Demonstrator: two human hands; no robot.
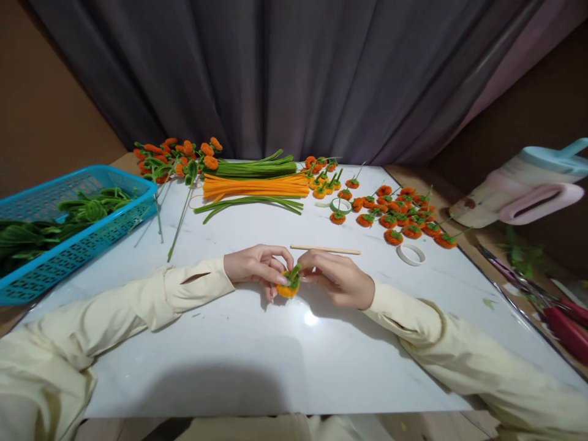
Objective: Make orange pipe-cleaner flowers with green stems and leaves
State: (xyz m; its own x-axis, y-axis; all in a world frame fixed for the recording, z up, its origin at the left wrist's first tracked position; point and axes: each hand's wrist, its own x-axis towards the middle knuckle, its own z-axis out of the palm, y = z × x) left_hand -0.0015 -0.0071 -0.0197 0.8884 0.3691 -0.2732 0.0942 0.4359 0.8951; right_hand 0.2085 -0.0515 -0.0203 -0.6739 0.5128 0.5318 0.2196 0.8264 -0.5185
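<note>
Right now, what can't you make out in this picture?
All in the head view:
Yellow flower: partly covered by the left hand.
Right hand: whether it grips the flower; its own curl hides the contact.
Blue basket: cut off by the left edge.
Leaves: lower ones partly hidden by the basket's wall.
Red handles: cut off by the right edge.

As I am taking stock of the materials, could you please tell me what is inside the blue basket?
The blue basket holds fuzzy green pieces, heaped together. Whatever lies beneath them is covered, and the picture's edge cuts off the basket's left part.
</note>
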